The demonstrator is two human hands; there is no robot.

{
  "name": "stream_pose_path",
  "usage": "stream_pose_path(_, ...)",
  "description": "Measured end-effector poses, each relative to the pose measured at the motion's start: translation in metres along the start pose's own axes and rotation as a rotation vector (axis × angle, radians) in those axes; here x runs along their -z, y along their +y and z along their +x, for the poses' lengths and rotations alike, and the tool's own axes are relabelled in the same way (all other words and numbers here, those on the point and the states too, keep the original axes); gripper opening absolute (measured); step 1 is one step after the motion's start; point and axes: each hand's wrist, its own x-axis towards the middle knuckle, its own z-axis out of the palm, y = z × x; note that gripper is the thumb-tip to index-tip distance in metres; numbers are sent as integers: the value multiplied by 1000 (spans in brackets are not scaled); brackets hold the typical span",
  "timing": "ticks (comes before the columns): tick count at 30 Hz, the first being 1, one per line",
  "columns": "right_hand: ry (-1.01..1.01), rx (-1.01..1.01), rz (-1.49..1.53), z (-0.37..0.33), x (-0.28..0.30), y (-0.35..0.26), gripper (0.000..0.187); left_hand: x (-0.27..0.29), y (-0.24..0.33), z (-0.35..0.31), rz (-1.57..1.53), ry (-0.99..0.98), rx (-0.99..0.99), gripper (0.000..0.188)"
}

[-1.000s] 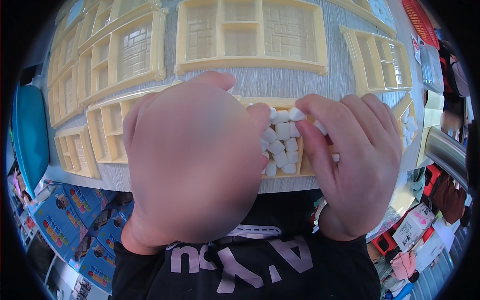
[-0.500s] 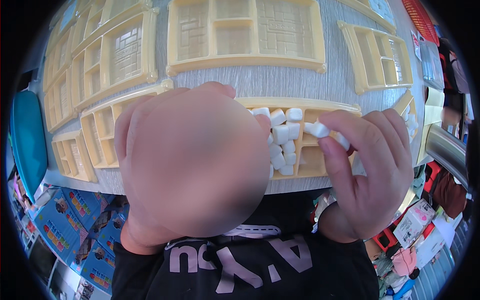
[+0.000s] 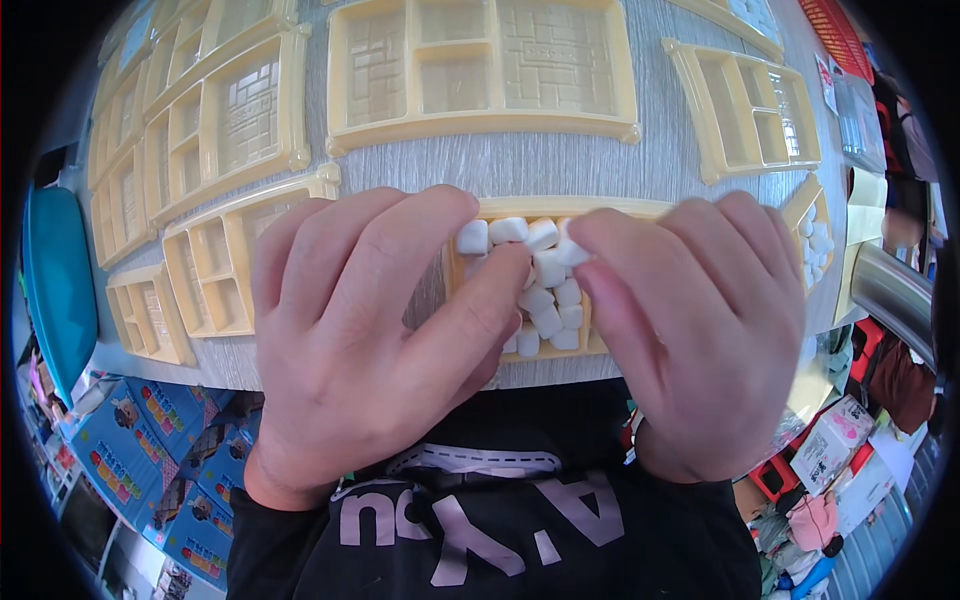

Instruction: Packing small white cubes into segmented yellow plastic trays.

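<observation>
Close along near edge of grey wood-grain table (image 3: 480, 165): cream divided tray (image 3: 560, 206), long side parallel to that edge. In its left compartment, a bunch of white pieces (image 3: 548, 268), small, rounded, marshmallow-like, packed tight.

Over the tray's right half, right hand (image 3: 700, 310), slightly blurred. Thumb and index clamped on one white piece (image 3: 573, 248), at far right corner of the filled compartment; resting on neighbours or just above, cannot tell. Other right fingers bent, much of the tray's right half hidden underneath.

Over the tray's left end, left hand (image 3: 365, 320): thumb and index apart, index tip by the tray's far left corner, thumb tip over the pieces near the middle. Pressing on them or not, cannot tell.

Toward far edge of table, straight ahead: wide tray (image 3: 480, 124). Along left edge: group of stacked-up-close trays (image 3: 300, 100), side by side. Toward right edge: angled tray (image 3: 693, 110); nearer, partly behind right hand, side tray with more white lumps (image 3: 818, 240). Off far right corner: red basket (image 3: 835, 35). Beyond left edge: teal basin (image 3: 60, 280). Below near left corner: blue cartons (image 3: 140, 450).
</observation>
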Motion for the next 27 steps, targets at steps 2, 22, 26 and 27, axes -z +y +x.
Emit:
stream_pose_path(2, -5, 20, 15, 2, -6, -1, 25, 1, 0, 0, 10, -28, 14, 23)
stream_pose_path(22, 68, -9, 227, -11, 13, 13, 20, -1, -5, 3, -7, 52, 34, 22)
stream_pose_path(26, -54, -104, 187, -25, 33, 35, 20, 0, -6, 1, -48, 74, 41, 23)
stream_pose_path(27, -78, -122, 157, -29, 35, 38, 20, 0, -7, 1, -51, 103, 28, 25)
